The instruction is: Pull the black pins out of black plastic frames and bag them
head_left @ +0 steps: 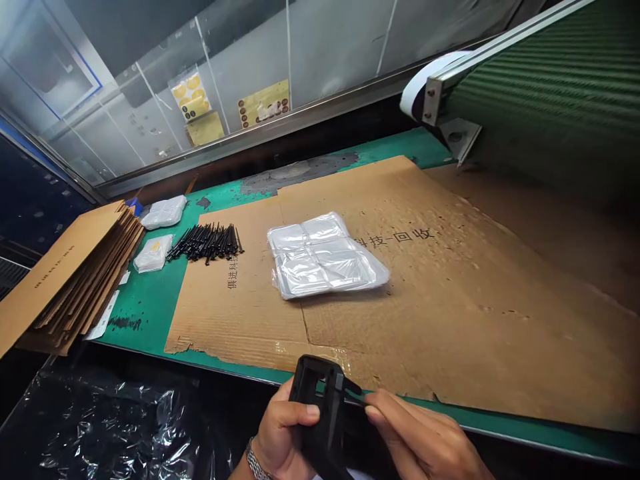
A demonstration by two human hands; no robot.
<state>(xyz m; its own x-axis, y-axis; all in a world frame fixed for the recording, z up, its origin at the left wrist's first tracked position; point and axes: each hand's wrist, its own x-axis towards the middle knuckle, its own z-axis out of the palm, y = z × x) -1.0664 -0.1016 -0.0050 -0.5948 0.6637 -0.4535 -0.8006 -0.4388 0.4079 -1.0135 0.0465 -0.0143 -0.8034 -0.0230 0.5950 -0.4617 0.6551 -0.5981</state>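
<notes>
My left hand (287, 427) is wrapped around a black plastic housing (323, 427) with a rectangular opening near its top, the thumb lying across its front. My right hand (420, 433) pinches a thin black strip (354, 395) at the housing's right side. I cannot tell whether that strip is joined to the housing. Beyond the hands, a bundle of clear plastic bags (320, 257) lies tied on a flat cardboard sheet (450, 320). The lower part of the housing runs out of view.
A pile of thin black pins or screws (207, 241) lies left of the bags. Two smaller clear bundles, one a packet (153, 255), sit farther left beside stacked cardboard (85, 273). A green ribbed panel (560, 100) overhangs the right. Black plastic sheeting (110, 427) is lower left.
</notes>
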